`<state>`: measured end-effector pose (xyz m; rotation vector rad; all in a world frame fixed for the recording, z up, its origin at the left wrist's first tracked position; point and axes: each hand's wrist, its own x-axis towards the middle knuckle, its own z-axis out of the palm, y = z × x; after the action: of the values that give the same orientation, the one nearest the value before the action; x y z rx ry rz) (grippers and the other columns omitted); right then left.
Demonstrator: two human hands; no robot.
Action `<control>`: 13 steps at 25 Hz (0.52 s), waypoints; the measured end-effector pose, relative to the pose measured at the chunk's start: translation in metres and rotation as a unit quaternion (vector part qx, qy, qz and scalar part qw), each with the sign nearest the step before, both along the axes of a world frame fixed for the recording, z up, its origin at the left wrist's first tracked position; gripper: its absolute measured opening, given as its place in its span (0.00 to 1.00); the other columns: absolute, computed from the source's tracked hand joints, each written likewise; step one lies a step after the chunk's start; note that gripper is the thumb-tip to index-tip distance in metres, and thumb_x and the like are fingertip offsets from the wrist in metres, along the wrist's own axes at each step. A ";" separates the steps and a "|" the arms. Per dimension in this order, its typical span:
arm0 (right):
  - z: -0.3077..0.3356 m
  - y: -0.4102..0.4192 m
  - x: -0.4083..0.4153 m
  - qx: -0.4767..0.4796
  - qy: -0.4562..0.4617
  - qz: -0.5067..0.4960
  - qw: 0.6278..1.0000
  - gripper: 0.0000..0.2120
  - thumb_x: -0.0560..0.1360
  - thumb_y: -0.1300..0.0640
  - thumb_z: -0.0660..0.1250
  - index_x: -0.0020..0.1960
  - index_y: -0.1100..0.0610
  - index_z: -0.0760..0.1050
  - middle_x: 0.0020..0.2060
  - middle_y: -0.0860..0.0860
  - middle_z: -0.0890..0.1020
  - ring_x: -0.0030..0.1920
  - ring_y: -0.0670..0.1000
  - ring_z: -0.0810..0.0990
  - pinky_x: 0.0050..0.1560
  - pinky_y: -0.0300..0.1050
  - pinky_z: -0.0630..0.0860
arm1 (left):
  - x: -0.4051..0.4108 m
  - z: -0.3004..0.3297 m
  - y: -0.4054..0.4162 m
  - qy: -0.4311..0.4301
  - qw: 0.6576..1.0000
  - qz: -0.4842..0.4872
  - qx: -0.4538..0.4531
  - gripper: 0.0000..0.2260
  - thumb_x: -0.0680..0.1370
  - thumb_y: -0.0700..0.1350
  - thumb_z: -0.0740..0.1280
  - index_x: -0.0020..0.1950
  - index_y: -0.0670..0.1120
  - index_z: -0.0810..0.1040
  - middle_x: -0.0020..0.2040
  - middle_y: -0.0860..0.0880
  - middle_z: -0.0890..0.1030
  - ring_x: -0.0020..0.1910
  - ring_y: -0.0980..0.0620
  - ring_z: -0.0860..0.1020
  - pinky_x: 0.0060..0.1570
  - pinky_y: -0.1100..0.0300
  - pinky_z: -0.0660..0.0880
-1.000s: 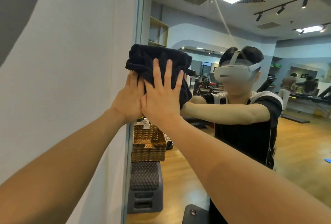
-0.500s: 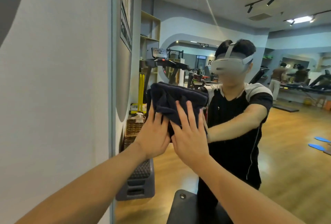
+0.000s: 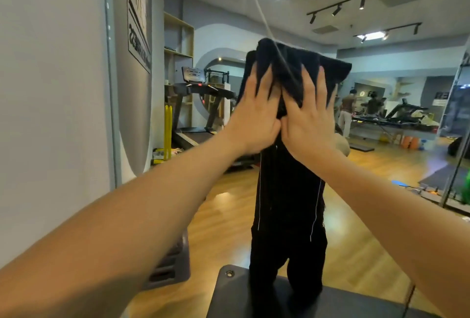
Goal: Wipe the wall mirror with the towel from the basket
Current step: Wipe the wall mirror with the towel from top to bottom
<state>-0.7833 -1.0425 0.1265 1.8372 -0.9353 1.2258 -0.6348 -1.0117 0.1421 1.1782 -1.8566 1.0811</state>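
Dark towel (image 3: 300, 73) pressed flat against the wall mirror (image 3: 381, 139), left hand (image 3: 256, 114) and right hand (image 3: 309, 116) side by side, fingers spread, palms flat on it, not gripping, reflected treadmill (image 3: 195, 104) far left

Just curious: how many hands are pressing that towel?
2: left hand and right hand, side by side, flat on the towel against the mirror.
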 end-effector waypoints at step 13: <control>-0.131 0.017 0.063 0.046 0.133 0.079 0.987 0.34 0.79 0.50 0.62 0.82 0.50 0.57 0.83 0.56 0.50 0.82 0.63 0.43 0.79 0.71 0.49 | 0.071 -0.146 0.037 -0.090 0.984 0.144 0.053 0.32 0.79 0.48 0.61 0.79 0.37 0.55 0.69 0.29 0.72 0.71 0.28 0.62 0.73 0.27 0.59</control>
<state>-0.7199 -1.0256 -0.0049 2.1201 -0.7207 1.0096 -0.5637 -0.9743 -0.0042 1.4894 -1.9402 1.2970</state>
